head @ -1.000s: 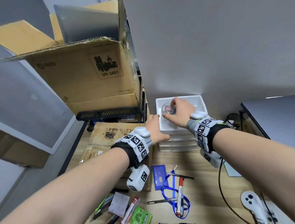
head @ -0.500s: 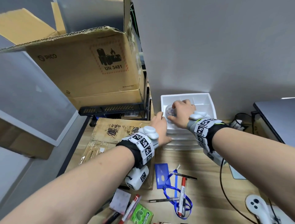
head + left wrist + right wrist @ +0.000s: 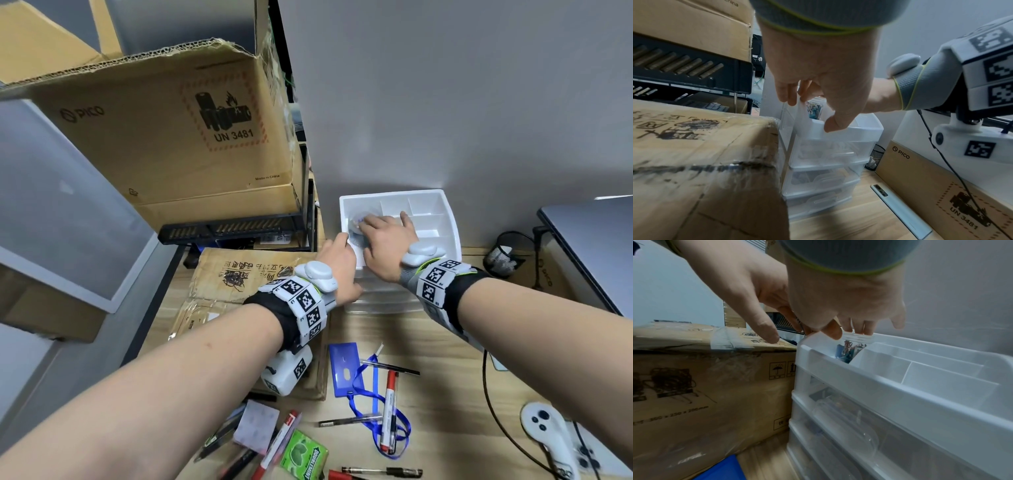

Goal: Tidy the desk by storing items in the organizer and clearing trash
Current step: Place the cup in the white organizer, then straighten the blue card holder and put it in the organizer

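Observation:
A white plastic drawer organizer [image 3: 442, 212] [image 3: 838, 151] [image 3: 900, 395] stands against the wall, its top tray split into compartments. My right hand [image 3: 383, 236] [image 3: 851, 332] reaches down from above and holds a clear round container of clips [image 3: 356, 219] [image 3: 816, 107] [image 3: 851, 347] by its lid, inside the tray's left compartment. My left hand [image 3: 337, 260] [image 3: 812, 112] grips the organizer's front left corner, thumb on the front rim and fingers over the side wall. The container's bottom is hidden by the tray wall.
A taped cardboard box [image 3: 246, 274] presses against the organizer's left side; a large PICO carton [image 3: 171, 137] sits on a black rack behind it. Pens, a red marker [image 3: 388, 411], a blue badge holder [image 3: 344, 370], green gum pack [image 3: 303, 457] lie nearer me. Mesh cup [image 3: 503, 257], white controller [image 3: 544, 428] right.
My right hand has sunk lower with the clear container, into the tray's left compartment. The left hand has stayed at the organizer's corner.

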`<state>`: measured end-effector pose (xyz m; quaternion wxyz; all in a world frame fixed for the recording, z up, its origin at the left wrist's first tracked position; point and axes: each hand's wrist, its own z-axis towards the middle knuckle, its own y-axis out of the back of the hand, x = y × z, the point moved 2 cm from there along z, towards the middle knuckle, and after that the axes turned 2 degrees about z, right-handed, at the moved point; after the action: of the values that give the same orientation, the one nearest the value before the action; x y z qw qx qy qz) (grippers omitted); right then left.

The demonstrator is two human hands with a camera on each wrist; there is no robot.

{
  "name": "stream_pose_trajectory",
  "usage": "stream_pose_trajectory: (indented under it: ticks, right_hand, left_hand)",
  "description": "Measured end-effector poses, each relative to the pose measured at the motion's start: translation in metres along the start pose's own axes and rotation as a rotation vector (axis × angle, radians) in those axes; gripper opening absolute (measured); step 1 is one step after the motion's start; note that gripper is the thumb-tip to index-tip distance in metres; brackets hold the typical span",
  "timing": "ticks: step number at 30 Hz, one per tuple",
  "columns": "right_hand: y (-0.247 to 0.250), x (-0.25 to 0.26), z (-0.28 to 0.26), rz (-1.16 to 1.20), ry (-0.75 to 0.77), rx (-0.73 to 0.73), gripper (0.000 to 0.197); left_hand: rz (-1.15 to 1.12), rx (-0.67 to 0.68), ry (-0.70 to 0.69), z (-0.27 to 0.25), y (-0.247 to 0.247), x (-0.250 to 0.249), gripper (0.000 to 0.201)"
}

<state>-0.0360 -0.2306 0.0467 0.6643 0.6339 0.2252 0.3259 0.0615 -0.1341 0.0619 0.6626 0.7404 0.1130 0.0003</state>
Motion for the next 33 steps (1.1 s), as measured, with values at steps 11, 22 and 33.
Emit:
stream_pose_trajectory:
  ticks: [11, 22, 33]
  right_hand:
    - [-0.003, 0.007, 0.010, 0.048, -0.071, 0.098, 0.066]
    - [-0.029, 0.000, -0.081, 0.495, 0.052, -0.259, 0.030]
    - [-0.171, 0.022, -0.187, 0.413, -0.157, 0.579, 0.014]
  left_hand:
    - [0.045, -0.044, -0.014, -0.003, -0.001, 0.000, 0.057]
    - [0.198, -0.062, -0.181, -0.056, -0.051, -0.039, 0.045]
    - [0.088, 0.559, -0.082, -0.132, -0.197, -0.025, 0.030]
